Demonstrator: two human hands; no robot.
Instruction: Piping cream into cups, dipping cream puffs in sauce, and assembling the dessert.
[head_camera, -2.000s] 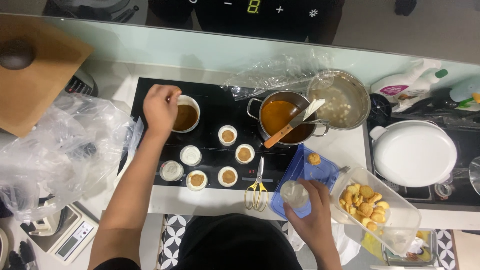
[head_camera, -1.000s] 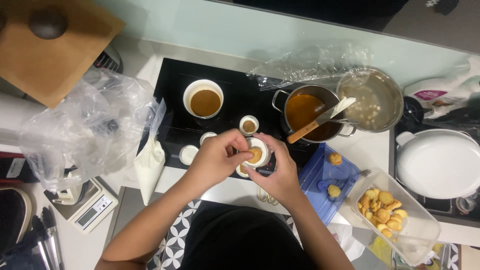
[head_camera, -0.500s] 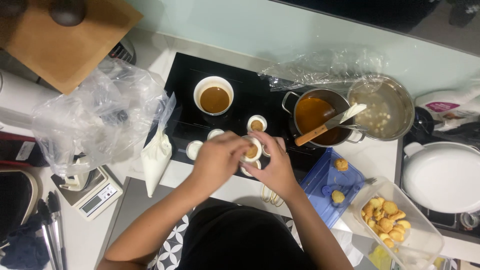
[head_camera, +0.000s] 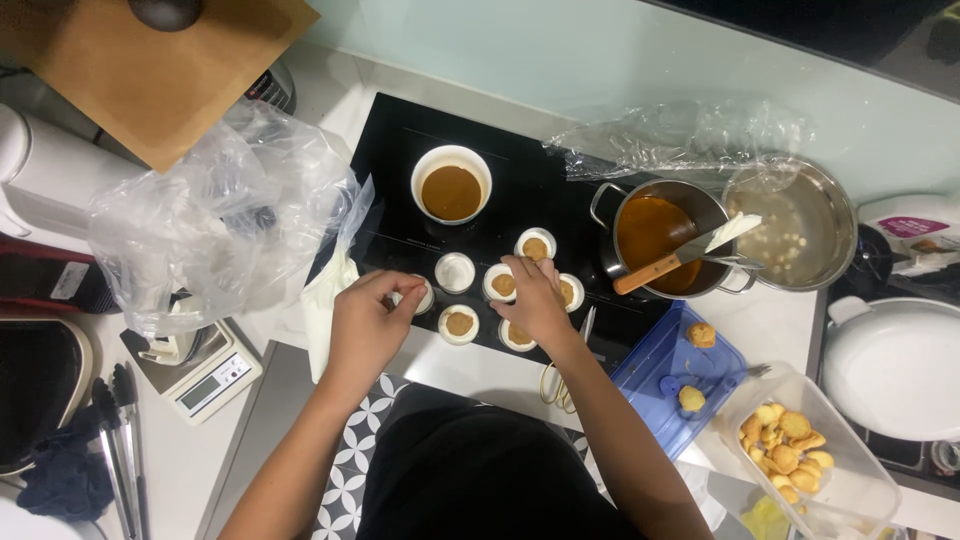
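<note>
Several small white cups stand on the black cooktop, most with a round biscuit inside. My left hand pinches the leftmost small cup at the cooktop's front edge. My right hand lies over the middle of the group, its fingertips on the rim of a biscuit-filled cup. Behind them stands a white bowl of brown sauce. Other cups sit untouched between and around the hands.
A pot of orange-brown sauce with a wooden-handled spatula stands right, a steel pot beside it. A blue lid, a clear biscuit container, scissors, a crumpled plastic bag, a scale and tongs surround.
My hands were together over one cup; now they are apart. The left hand has moved left to the end cup, while the right stays on the middle cups.
</note>
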